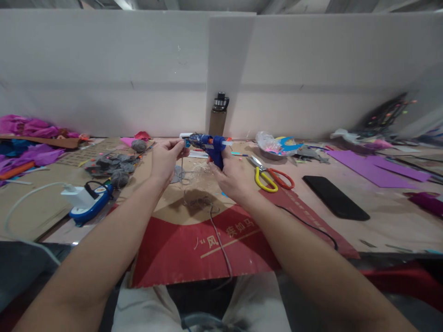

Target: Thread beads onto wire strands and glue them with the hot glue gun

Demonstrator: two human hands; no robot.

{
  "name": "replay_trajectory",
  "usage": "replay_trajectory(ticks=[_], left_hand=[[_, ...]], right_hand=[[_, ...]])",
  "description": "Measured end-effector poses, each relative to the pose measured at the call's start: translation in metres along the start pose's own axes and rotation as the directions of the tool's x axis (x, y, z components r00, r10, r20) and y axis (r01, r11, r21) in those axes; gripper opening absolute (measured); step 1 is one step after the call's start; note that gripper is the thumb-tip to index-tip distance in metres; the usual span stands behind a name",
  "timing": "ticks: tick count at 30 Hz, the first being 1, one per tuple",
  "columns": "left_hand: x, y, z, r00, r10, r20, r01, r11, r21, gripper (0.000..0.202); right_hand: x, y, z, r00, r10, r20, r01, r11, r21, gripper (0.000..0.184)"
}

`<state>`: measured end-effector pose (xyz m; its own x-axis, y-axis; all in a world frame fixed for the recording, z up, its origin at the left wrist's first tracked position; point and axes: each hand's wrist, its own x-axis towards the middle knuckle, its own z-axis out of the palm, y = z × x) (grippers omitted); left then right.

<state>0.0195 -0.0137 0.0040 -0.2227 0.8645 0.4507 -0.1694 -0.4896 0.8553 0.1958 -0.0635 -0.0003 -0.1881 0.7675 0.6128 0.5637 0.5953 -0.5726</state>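
Note:
In my right hand (232,177) is a blue hot glue gun (217,150), its nozzle pointing left and a pale glue stick poking out of its back. The fingertips of my left hand (164,159) are pinched on a small blue piece (187,143) right at the nozzle; its exact shape is mostly hidden. Grey yarn (220,237) hangs below my left fingers, lies in a loose tangle on the cardboard, and runs down over the red sheet (204,256) toward my lap.
Scissors (268,177) with one yellow and one red handle lie right of my hands, near a black phone (334,197). A blue power strip (92,205) with a white plug sits left. Behind stand a brown bottle (218,117) and a bowl (277,154) of scraps.

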Motion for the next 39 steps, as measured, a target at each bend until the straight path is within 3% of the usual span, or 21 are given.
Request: replay_trajectory(ticks=[11, 39], left_hand=[[-0.0001, 0.0012, 0.0008, 1.0, -0.011, -0.012, 0.011, 1.0, -0.003, 0.013], [0.001, 0.0024, 0.0004, 0.999, -0.033, -0.025, 0.033, 0.999, -0.015, 0.012]], right_hand=[[-0.0009, -0.0025, -0.0026, 0.999, 0.045, 0.005, -0.045, 0.999, -0.008, 0.032], [-0.0008, 0.0014, 0.0017, 1.0, 0.001, -0.013, 0.0, 1.0, 0.02, 0.028]])
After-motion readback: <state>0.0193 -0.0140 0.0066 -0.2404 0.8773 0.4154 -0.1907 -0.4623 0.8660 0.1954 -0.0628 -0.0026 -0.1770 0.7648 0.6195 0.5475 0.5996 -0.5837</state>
